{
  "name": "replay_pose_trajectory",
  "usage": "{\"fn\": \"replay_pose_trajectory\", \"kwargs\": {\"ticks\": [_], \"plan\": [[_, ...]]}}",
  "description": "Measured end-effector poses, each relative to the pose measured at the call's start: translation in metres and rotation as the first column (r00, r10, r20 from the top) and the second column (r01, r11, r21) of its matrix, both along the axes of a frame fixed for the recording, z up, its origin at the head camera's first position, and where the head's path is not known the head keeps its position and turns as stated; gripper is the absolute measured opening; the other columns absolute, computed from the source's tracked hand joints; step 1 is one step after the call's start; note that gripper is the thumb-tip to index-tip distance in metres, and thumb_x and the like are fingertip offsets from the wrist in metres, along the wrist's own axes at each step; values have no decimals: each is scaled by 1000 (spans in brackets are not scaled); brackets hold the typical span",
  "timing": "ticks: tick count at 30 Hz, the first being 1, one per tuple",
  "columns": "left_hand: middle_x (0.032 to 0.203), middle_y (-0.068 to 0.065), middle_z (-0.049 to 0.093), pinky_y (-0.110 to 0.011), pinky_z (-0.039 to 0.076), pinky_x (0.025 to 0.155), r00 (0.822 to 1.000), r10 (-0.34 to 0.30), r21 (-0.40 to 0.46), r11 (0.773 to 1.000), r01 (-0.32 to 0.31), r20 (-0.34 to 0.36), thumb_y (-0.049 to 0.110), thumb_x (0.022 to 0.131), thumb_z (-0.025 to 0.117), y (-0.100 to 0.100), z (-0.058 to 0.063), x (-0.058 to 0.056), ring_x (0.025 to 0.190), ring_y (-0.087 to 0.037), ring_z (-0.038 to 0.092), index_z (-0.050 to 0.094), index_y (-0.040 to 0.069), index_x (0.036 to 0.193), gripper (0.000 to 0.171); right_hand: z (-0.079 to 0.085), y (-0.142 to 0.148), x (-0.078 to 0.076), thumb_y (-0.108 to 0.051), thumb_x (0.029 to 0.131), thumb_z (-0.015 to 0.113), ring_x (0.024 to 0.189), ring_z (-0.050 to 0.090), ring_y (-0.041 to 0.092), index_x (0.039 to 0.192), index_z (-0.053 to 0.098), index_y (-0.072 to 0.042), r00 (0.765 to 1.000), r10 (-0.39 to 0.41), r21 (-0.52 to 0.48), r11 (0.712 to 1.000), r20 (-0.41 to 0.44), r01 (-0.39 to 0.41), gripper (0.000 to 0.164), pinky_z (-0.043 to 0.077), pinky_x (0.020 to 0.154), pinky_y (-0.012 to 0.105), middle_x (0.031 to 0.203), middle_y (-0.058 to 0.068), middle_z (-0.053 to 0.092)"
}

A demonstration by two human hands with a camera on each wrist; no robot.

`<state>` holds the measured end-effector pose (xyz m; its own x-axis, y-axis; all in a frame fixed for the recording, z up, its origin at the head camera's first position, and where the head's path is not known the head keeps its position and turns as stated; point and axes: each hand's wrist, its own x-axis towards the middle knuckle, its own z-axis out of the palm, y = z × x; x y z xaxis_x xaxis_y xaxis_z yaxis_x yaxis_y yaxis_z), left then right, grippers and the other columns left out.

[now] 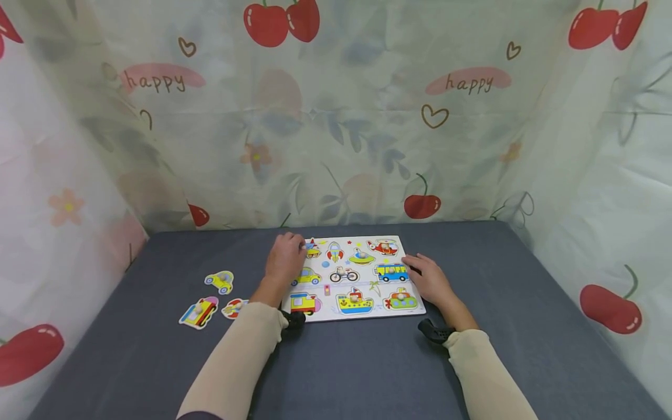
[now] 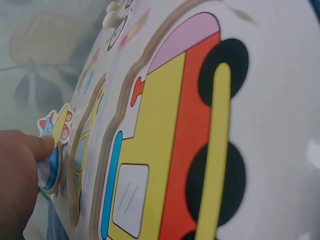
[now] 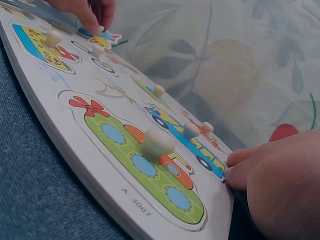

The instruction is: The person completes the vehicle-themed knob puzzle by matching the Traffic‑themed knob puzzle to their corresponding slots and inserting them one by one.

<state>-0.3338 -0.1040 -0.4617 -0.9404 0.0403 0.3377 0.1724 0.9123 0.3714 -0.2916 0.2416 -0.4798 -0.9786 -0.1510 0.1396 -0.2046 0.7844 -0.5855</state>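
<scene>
My beige sleeves (image 1: 236, 367) come first; my left hand (image 1: 285, 256) pinches the airplane piece (image 1: 312, 249) at the far left corner of the puzzle board (image 1: 328, 306), while my right hand (image 1: 431, 281) (fingers relaxed, released) touches its right edge.

R hand (image 3: 275, 187) touches board (image 3: 218, 206) nr bus (image 3: 197, 148), L hand (image 3: 80, 11) pinches plane pc (image 3: 112, 38).

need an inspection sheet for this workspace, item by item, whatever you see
Surface: dark grey tabletop
Job's things: white puzzle board; airplane piece; loose yellow car, train and third piece left of the board
Clutter: nothing seen
Grips: left grip pinches the airplane piece; right grip touches the board's right edge
Cables: nothing seen
Surroundings: cherry-print curtain behind and at both sides
</scene>
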Motion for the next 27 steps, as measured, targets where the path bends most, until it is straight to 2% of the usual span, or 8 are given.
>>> {"fn": "replay_pose_trajectory", "kwargs": {"ticks": [10,27], "plan": [[119,-7,61,-43,48,91,997,-3,28,1000,1,73,22,89,71,0,-1,2,107,-25,53,67,10,117,30,-1,0,0,-11,99,54,140,27,40,139,52,-2,1000,-3,15,1000,-4,3,41,22,109,61,143,18,48],[126,-7,60,-43,45,97,995,19,4,1000,-19,102,26,91,70,2,-6,4,114,-25,51,63,10,126,39,-1,-1,-1,-12,99,54,140,27,40,139,52,-2,1000,-5,20,1000,4,5,41,22,109,61,143,18,48]]}}
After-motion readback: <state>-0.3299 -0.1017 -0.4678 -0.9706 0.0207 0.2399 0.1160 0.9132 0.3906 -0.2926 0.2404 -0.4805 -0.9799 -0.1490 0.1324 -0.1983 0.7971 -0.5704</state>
